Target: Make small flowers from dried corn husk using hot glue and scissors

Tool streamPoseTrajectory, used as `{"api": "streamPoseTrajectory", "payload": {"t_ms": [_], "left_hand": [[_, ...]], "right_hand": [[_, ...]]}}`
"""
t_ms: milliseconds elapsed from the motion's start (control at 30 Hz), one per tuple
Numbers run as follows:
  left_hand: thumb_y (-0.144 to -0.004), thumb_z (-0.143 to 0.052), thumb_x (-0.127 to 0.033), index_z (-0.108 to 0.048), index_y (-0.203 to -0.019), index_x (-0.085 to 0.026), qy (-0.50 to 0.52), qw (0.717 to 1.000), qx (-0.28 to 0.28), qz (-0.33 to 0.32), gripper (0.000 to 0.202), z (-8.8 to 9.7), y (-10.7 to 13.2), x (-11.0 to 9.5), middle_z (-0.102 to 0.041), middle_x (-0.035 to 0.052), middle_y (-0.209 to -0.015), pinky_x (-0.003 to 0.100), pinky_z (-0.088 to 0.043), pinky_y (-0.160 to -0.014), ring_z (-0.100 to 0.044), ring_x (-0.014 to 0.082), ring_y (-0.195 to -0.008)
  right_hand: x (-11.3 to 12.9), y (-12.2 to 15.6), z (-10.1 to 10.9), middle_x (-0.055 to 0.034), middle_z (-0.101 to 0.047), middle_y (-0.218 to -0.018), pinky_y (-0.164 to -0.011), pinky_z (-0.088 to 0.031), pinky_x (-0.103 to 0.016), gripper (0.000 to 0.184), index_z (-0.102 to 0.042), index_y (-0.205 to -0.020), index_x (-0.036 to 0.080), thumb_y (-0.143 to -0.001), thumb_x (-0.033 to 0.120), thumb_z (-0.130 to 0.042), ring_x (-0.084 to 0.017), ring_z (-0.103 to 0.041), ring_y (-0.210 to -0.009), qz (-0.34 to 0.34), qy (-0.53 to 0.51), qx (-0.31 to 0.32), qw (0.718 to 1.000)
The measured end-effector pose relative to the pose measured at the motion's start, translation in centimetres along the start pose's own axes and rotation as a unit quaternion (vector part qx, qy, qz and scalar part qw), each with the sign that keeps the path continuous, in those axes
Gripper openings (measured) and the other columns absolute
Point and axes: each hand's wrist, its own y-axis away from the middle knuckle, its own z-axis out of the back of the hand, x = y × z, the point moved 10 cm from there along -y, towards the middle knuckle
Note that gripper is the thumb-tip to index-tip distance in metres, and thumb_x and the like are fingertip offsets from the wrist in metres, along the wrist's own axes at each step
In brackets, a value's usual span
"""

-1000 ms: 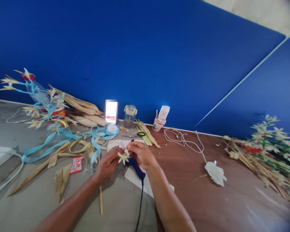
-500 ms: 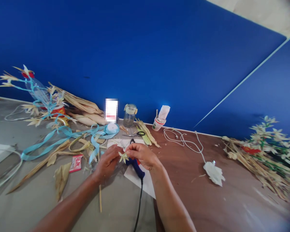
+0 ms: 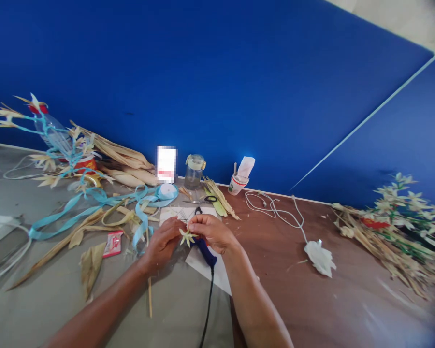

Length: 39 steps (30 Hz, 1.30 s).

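A small pale star-shaped flower (image 3: 187, 237), seemingly of corn husk, hangs between my two hands with its petals toward me. My left hand (image 3: 164, 240) is closed around its upper left side, the fingertips partly hidden. From the other side my right hand (image 3: 210, 232) pinches the top of the flower between thumb and index finger. Just beneath my right hand lies a dark blue glue gun (image 3: 205, 253) with a black cord, resting on white paper (image 3: 222, 276). Scissors (image 3: 210, 198) with black handles lie beyond the hands.
Blue ribbon (image 3: 72, 209) runs from a roll (image 3: 166, 192) across the left side, among husk strips (image 3: 90, 267) and a red packet (image 3: 112, 244). A jar (image 3: 194, 171) and a cup (image 3: 238, 184) stand by the blue wall. At right are a white cable (image 3: 292, 221) and finished-looking flowers (image 3: 416, 205).
The flower has tilted, so its open petals show more fully and slightly lower. Both hands keep their hold with small finger shifts. The view has moved slightly.
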Motion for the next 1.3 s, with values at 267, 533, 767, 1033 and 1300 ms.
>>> {"api": "streamPoseTrajectory", "payload": {"t_ms": [267,533,767,1033,1300], "left_hand": [[-0.082,-0.045,-0.008,-0.061,-0.082,-0.021,-0.009,1.000,-0.002,0.008,0.020,0.0,0.1,0.1,-0.067,0.0030,-0.082,0.044,-0.036,-0.102,-0.061,0.0159,-0.081],[-0.083,-0.045,-0.011,-0.059,-0.082,-0.020,-0.012,1.000,-0.018,-0.001,0.018,0.3,0.1,0.0,-0.067,0.0030,-0.081,0.044,-0.037,-0.101,-0.062,0.0153,-0.080],[-0.086,-0.043,-0.015,-0.058,-0.082,-0.022,-0.020,1.000,-0.020,0.009,0.017,0.3,0.3,0.2,-0.067,0.0031,-0.081,0.045,-0.037,-0.101,-0.063,0.0160,-0.082],[-0.085,-0.044,-0.014,-0.058,-0.081,-0.021,-0.028,0.999,-0.016,-0.004,0.016,0.2,0.3,0.0,-0.066,0.0028,-0.080,0.045,-0.036,-0.102,-0.062,0.0146,-0.080],[-0.086,-0.043,-0.013,-0.061,-0.088,-0.022,-0.015,1.000,-0.020,0.003,0.020,0.2,0.5,0.2,-0.068,0.0026,-0.089,0.046,-0.033,-0.105,-0.062,0.0164,-0.088]], "right_hand": [[0.7,-0.1,0.0,0.0041,-0.053,-0.059,-0.058,-0.031,-0.023,0.014,-0.059,-0.063,0.015,-0.057,0.023,-0.069,-0.008,-0.042,-0.056,0.046,0.060,-0.019,0.997],[0.8,-0.5,0.2,0.0035,-0.054,-0.060,-0.059,-0.033,-0.023,0.013,-0.060,-0.066,0.016,-0.060,0.023,-0.068,-0.009,-0.044,-0.057,0.077,0.085,-0.028,0.993],[0.7,-0.5,0.3,0.0037,-0.054,-0.060,-0.058,-0.033,-0.023,0.012,-0.059,-0.066,0.016,-0.060,0.023,-0.066,-0.009,-0.044,-0.056,0.069,0.088,-0.033,0.993],[0.1,-0.5,0.3,0.0051,-0.053,-0.054,-0.052,-0.031,-0.022,0.013,-0.058,-0.063,0.016,-0.057,0.023,-0.067,-0.007,-0.042,-0.051,0.032,0.044,-0.031,0.998],[-0.7,-1.2,1.5,0.0062,-0.050,-0.053,-0.049,-0.031,-0.022,0.025,-0.059,-0.072,0.017,-0.054,0.025,-0.074,-0.007,-0.041,-0.047,0.015,-0.081,-0.044,0.996]]}}
